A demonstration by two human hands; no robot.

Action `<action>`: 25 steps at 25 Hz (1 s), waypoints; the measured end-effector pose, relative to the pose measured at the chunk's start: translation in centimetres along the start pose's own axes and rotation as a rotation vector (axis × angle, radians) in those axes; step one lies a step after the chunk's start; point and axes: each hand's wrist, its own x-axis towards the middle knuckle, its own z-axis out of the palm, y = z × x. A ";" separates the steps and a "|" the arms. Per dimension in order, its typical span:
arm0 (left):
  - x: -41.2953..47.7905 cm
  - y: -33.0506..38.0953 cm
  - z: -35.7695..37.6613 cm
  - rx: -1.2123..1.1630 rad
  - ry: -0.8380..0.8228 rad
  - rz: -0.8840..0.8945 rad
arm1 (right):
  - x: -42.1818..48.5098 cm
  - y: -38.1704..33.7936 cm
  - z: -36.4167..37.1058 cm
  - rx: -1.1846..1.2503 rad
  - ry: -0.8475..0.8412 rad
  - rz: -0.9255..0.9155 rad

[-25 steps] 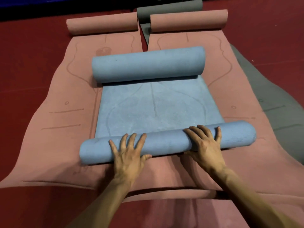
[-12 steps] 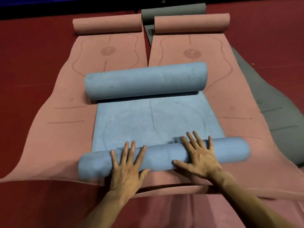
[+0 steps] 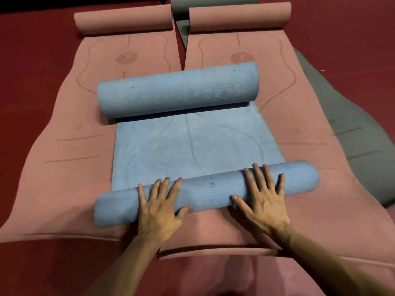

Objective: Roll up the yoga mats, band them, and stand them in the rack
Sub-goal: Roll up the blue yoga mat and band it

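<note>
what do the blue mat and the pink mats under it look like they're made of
Blue yoga mat: probably soft foam or rubber, matte; fine ribbed texture on its rolled side, pressed-in lines on the flat face. Pink mats: likely similar foam, matte, with the same kind of pressed-in lines.

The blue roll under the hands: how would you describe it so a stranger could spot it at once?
On the red floor two pink mats lie side by side, with a blue mat spread over them. Its nearer end is a slim roll, with the left hand and right hand pressed flat on it; the far roll is fatter and untouched.
</note>
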 end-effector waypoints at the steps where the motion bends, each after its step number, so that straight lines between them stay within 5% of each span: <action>1: 0.0 0.3 -0.1 0.001 0.008 -0.014 | 0.5 0.2 0.0 -0.005 -0.044 -0.005; 7: 1.1 3.0 0.5 -0.066 0.008 -0.128 | 6.9 -0.1 -1.8 -0.093 -0.280 -0.001; 12: 3.6 3.1 -0.3 -0.092 -0.134 -0.215 | 2.8 -4.2 -0.5 0.028 -0.144 -0.062; 17: 2.5 3.1 0.6 -0.104 0.056 -0.281 | 5.1 -4.4 0.2 0.012 -0.229 -0.040; 21: 3.8 2.2 -0.3 -0.185 -0.108 -0.312 | 7.5 -4.7 -0.7 0.026 -0.260 -0.040; 25: 2.9 3.4 0.8 -0.187 0.004 -0.332 | 6.2 -3.3 -0.7 0.040 -0.209 0.030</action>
